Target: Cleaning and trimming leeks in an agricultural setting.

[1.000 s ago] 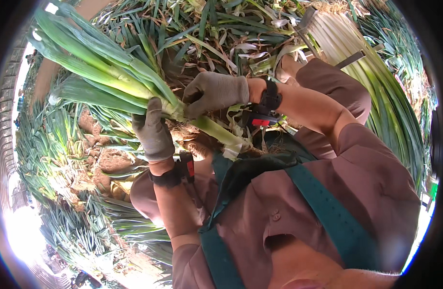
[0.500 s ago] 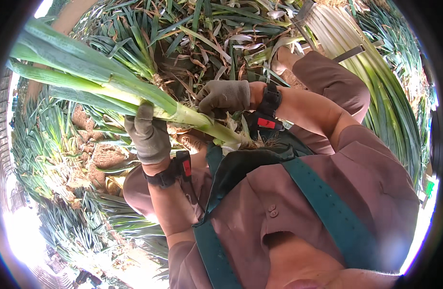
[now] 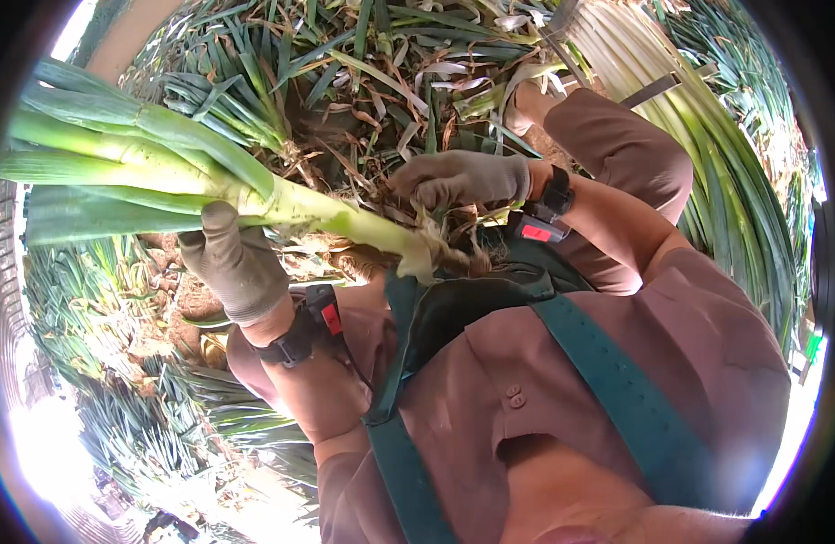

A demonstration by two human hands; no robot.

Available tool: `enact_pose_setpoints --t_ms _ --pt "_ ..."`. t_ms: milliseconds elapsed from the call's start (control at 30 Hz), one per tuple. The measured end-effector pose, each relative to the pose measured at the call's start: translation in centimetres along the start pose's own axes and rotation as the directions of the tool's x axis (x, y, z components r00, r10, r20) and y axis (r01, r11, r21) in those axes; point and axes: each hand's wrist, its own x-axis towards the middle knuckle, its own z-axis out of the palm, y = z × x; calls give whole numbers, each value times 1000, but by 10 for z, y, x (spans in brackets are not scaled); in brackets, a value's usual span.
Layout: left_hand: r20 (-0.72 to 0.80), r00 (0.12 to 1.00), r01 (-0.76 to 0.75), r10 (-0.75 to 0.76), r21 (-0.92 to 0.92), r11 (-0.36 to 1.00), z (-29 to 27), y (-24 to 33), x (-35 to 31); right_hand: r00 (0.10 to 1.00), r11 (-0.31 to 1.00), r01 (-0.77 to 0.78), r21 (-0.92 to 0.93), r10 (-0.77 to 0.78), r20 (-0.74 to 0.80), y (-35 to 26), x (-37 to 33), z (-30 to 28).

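Note:
A long green onion (image 3: 345,218) lies slantwise in front of me, its leafy top at the left and its rooted white end near my lap. My gloved left hand (image 3: 240,267) grips it where the leaves branch, thumb in front and fingers mostly hidden behind. Just above the lower stalk is my gloved right hand (image 3: 463,177), its fingers curled; whatever they may pinch is hidden. Loose pale outer skin (image 3: 431,231) hangs by the root end, below that hand.
Trimmed long green onions (image 3: 708,163) lie stacked at the right against a metal bar (image 3: 650,90). Discarded leaves (image 3: 408,82) cover the ground ahead. More untrimmed onions (image 3: 100,299) are heaped at the left. A dark green apron (image 3: 463,304) covers my lap.
My left hand has moved left and slightly down, pulling the onion leftward with it. My right hand has shifted to the right, and its wrist has turned. Loose skin now shows at the root end.

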Motion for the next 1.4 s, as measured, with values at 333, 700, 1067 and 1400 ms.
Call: enact_pose_setpoints --t_ms 333,700,1067,1400 --pt "34 999 -20 16 141 990 25 8 18 955 904 193 381 -84 -286 -43 28 39" --pt "-83 996 26 -24 30 999 55 4 12 913 884 270 381 -110 -392 -46 6 40" --pt "-129 991 80 -46 274 958 60 -12 3 894 848 283 449 -63 -444 -36 2 17" --pt "53 771 626 -635 126 770 61 -14 -107 869 824 289 488 -11 -495 -25 12 -7"
